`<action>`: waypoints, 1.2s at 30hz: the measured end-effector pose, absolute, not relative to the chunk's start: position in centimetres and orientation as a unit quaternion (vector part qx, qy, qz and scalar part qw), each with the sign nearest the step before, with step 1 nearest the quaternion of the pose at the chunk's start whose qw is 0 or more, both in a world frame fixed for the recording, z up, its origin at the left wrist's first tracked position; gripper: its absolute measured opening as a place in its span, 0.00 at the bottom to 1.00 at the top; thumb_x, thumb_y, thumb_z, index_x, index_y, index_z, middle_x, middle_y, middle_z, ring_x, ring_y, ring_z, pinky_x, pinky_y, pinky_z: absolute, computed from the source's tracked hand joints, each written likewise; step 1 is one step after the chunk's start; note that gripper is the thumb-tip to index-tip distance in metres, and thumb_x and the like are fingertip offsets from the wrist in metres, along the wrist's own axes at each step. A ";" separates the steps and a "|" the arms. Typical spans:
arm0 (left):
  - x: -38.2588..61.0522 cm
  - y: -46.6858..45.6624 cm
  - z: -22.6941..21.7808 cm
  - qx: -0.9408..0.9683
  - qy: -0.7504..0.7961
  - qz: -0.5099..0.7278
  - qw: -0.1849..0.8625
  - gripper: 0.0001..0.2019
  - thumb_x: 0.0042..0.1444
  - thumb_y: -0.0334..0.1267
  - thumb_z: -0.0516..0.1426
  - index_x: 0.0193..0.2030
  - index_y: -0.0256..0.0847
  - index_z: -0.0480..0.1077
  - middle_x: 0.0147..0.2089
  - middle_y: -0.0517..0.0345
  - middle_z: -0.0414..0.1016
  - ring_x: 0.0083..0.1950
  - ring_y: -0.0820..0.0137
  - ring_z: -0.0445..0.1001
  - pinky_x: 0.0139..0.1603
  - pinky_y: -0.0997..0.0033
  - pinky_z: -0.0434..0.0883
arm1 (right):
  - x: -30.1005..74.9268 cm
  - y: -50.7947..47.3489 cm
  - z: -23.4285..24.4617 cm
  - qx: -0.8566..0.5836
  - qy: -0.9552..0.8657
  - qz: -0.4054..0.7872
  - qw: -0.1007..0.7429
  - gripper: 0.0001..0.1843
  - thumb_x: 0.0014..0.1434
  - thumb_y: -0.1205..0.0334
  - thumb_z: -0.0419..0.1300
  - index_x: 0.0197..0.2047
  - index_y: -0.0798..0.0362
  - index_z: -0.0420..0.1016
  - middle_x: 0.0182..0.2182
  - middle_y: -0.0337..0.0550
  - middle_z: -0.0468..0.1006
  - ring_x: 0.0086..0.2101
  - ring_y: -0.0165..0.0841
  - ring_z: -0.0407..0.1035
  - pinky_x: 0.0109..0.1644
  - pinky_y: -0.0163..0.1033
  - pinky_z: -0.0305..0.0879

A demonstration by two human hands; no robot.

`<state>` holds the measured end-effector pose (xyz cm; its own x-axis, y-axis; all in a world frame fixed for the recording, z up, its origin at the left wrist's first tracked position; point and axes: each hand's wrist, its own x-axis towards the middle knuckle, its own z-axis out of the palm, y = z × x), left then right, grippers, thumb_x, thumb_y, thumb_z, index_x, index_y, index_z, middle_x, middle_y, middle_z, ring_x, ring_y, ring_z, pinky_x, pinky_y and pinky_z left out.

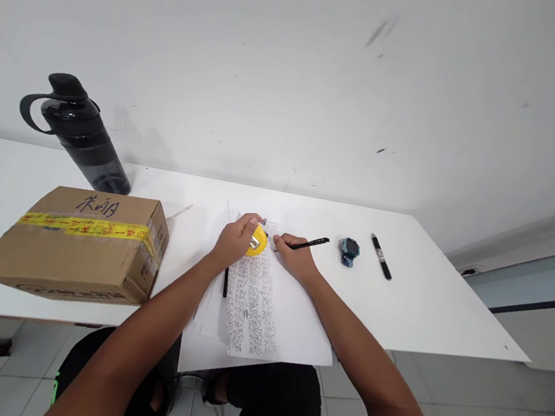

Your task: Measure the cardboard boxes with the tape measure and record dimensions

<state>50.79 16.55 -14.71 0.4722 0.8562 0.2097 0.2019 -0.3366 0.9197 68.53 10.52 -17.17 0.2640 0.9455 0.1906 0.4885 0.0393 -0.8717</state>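
My left hand point(234, 238) is closed around a yellow tape measure point(256, 240), holding it over the upper part of a sheet of paper point(294, 323). Rows of small dark looped marks cover the sheet's left side. My right hand point(294, 257) grips a black pen point(314, 242) just right of the tape measure. The pen slants up to the right, and its tip is hidden by my fingers. Other sheets lie beneath, and a dark stick-like object point(225, 283) shows at the paper's left edge.
A taped cardboard box point(87, 246) sits on the white table point(427, 305) at left, with a dark water bottle point(89, 140) behind it. To the right lie a blue digital watch point(349, 251) and a black marker point(381, 256). A wall point(270, 100) rises behind the table.
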 end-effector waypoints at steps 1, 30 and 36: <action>50.8 16.6 -14.7 0.732 0.362 0.365 0.447 0.22 0.65 0.54 0.43 0.47 0.45 0.71 0.27 0.62 0.67 0.26 0.73 0.65 0.27 0.74 0.62 | 68.5 10.5 -17.2 -0.646 -0.558 0.246 0.459 0.23 0.57 0.47 0.55 0.18 0.50 0.57 0.17 0.34 0.57 0.23 0.29 0.51 0.26 0.37 0.48; 51.0 16.9 -15.3 0.718 0.376 0.372 0.452 0.24 0.64 0.56 0.45 0.59 0.48 0.64 0.28 0.61 0.69 0.28 0.71 0.69 0.29 0.73 0.66 | 68.6 10.6 -17.4 -0.671 -0.511 0.231 0.485 0.23 0.56 0.49 0.56 0.18 0.49 0.50 0.17 0.32 0.51 0.22 0.28 0.49 0.27 0.37 0.47; 51.0 16.9 -15.2 0.713 0.376 0.375 0.457 0.23 0.64 0.56 0.45 0.59 0.48 0.64 0.29 0.61 0.70 0.28 0.71 0.69 0.29 0.73 0.66 | 68.6 10.7 -17.6 -0.682 -0.504 0.222 0.481 0.22 0.56 0.50 0.55 0.18 0.49 0.50 0.17 0.32 0.50 0.22 0.28 0.48 0.27 0.37 0.46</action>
